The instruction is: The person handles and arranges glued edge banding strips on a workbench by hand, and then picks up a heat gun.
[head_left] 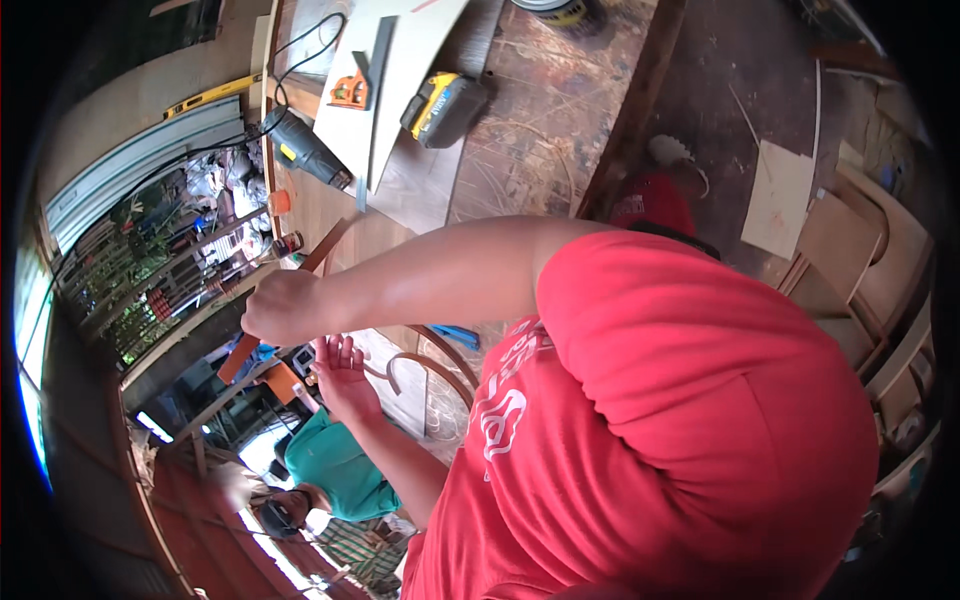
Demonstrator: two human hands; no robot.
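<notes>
My right hand [282, 306] grips a reddish-brown wooden strip [239, 356] that runs diagonally past my fist. My left hand [343, 375] is just below it, palm showing and fingers apart and slightly curled, with nothing clearly held. Beside it lie curved wooden strips [430, 365] and blue tool pieces [455, 335]. Above my right arm, on the workbench [540, 130], are a grey-and-yellow heat gun [305, 150] with a cord, an orange square [350, 92], a long metal straightedge [376, 100] on a pale board [340, 125], and a yellow-and-black battery pack [445, 110].
A co-worker in a teal shirt [335, 465] is at the lower left. A yellow level [210, 95] and cluttered shelving [180, 250] stand at the left. At the right are a loose panel [775, 200] and wooden chairs [830, 250]. A can [555, 12] sits at the top.
</notes>
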